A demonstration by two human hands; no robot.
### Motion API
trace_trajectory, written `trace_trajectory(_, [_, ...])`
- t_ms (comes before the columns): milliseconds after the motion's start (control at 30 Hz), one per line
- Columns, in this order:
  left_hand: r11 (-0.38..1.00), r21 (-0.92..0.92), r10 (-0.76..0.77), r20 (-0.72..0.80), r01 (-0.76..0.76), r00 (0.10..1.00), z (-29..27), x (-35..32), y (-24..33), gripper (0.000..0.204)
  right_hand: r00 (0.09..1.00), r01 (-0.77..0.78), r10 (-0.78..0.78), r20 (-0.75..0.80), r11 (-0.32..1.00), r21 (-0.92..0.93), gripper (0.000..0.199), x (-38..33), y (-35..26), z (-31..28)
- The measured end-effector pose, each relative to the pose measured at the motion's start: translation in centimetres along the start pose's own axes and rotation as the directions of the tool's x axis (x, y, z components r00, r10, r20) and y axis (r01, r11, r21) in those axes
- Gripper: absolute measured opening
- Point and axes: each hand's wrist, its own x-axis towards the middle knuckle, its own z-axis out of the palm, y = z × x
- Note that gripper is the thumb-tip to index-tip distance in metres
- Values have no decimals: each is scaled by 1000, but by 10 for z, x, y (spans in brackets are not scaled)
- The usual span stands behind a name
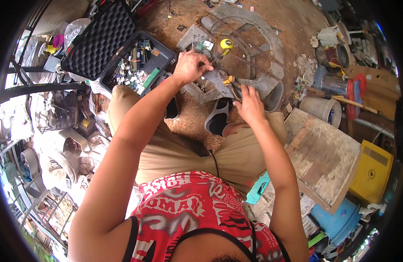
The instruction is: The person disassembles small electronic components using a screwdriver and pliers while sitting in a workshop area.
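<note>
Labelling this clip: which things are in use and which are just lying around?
In use:
left hand, closed on thin wire
right hand
yellow-handled pliers

Lying about:
open black plastic parts case
yellow tape measure
grey bucket
blue plastic tub

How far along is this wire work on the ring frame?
Done: the ring frame already looks formed, with wire strands across it. In hand: the left hand grips a thin wire, and the right hand works pliers at the frame's near edge. What's left can't be judged; the joints are too small to tell.
</note>
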Motion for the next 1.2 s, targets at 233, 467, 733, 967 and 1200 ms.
trace_trajectory(233, [998, 66, 25, -7, -24, 1000, -3, -1, -1, 21, 972, -149, 203, -117, 921, 360, 64, 5, -1, -68])
trace_trajectory(467, [998, 65, 12, 1, -12, 1000, -4, -3, 1, 21, 571, 586, -177, -801, 772, 247, 61, 8, -66, -171])
trace_trajectory(733, [997, 64, 32, -24, -31, 999, -2, -4, -2, 23, 730, 462, -149, -667, 827, 321, 55, 10, -64, -151])
trace_trajectory(967, [998, 55, 40, -26, -39, 999, -5, -4, 3, 21, 683, 439, -306, -663, 898, 38, 53, 6, -58, -141])
trace_trajectory(1200, [998, 60, 23, -22, -22, 999, -5, -6, 3, 20, 843, 297, -231, -486, 953, 62, 55, -2, -63, -137])
